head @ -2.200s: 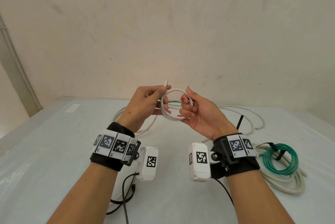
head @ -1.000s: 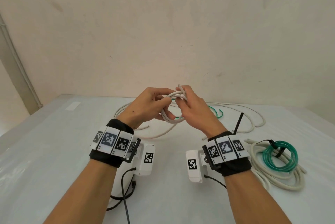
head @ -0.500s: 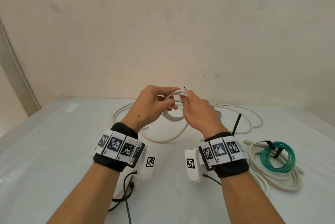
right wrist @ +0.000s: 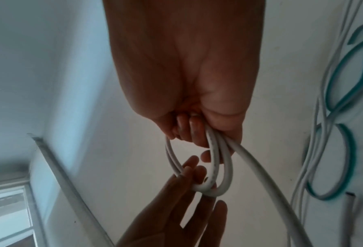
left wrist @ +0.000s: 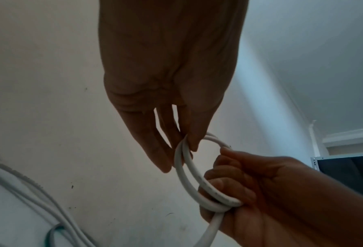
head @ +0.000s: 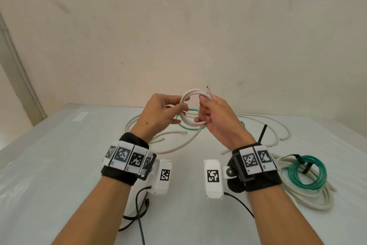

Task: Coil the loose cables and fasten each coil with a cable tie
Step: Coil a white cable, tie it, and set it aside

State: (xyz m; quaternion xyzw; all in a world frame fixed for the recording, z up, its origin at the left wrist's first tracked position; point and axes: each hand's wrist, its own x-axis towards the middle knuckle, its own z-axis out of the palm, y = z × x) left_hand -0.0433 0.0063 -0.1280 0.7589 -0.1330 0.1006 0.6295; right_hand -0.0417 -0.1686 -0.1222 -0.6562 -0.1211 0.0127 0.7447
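A plain cream wall (head: pixel 178 26) fills the upper half of the head view, with a pale conduit (head: pixel 21 70) slanting down its left side to the far left corner of the white surface (head: pixel 49 165), which takes up the rest. Near the right edge of the surface lies a large cream coil (head: pixel 309 195) with a green coil (head: pixel 306 173) resting on top of it, a black cable tie (head: pixel 299 160) crossing the green loops. Loose cream cables (head: pixel 278 125) and a loose green cable (head: pixel 188 126) sprawl toward the far edge. Above the middle of the surface, both hands hold a small white cable coil (head: pixel 195 108) in the air, its cut end pointing up and its tail (head: pixel 178 145) trailing down to the surface. The left hand (head: pixel 158 115) pinches the left side of the coil between thumb and fingers (left wrist: pixel 165 160), the other fingers fairly straight. The right hand (head: pixel 216 117) has its fingers (left wrist: pixel 229 180) curled round the coil's right side, clamped on it. Only the left wrist view shows the two turns lying side by side where they pass through the right fist, and a dark shelf-like unit (left wrist: pixel 345 173) that is perhaps a metal rack. Only the right wrist view shows what seems to be a window (right wrist: pixel 7 217) low on the left.
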